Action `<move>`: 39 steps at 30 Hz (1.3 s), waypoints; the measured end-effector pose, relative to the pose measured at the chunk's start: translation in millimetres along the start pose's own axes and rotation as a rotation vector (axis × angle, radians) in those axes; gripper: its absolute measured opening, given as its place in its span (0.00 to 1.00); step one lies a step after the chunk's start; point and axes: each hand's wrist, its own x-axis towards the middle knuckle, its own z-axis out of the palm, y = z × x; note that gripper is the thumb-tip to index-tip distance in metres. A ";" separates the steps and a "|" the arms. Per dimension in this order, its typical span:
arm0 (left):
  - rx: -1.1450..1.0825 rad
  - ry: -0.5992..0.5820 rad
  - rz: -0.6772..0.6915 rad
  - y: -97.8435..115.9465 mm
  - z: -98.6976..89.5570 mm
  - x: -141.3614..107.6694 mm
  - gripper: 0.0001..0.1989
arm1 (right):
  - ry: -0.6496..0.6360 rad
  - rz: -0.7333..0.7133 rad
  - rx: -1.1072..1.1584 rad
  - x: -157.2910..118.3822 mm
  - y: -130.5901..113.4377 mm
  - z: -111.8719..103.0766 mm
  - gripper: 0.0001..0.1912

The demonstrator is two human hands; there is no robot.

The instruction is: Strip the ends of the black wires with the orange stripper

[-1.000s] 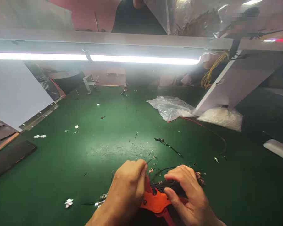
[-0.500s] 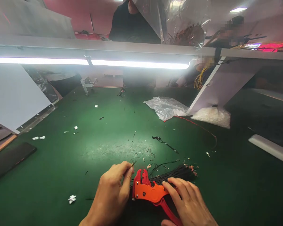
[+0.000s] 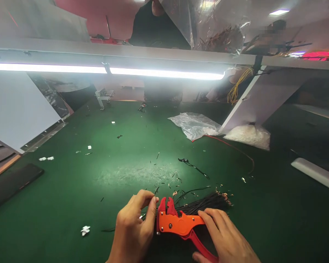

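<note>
Orange-and-red wire strippers point(image 3: 178, 223) are in my right hand point(image 3: 227, 233), with its fingers around the handles. Their red jaws point(image 3: 166, 206) point away from me and stand apart. Just left of the jaws, my left hand point(image 3: 138, 223) pinches a thin black wire point(image 3: 157, 190) between thumb and forefinger; a short end pokes out above the fingertips. Behind the strippers lies a bundle of black wires point(image 3: 208, 202) with bare copper ends toward the right. Part of the bundle is hidden by the tool and my right hand.
Wire scraps point(image 3: 175, 179) litter the green tabletop point(image 3: 131, 146). A black cable piece point(image 3: 193, 168), a clear plastic bag point(image 3: 194, 124) and a bag of white pieces point(image 3: 249, 136) lie farther back. A dark flat object point(image 3: 13, 186) is at left, and a lit shelf point(image 3: 126, 53) spans above.
The view has shifted slightly, so most things sit a little farther right. My left fingers still pinch the wire, and the strippers remain in my right hand beside them.
</note>
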 end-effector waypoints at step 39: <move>0.266 -0.018 0.276 46.3 16.2 12.0 0.14 | -0.453 0.406 2.017 61.4 -28.5 -7.4 0.34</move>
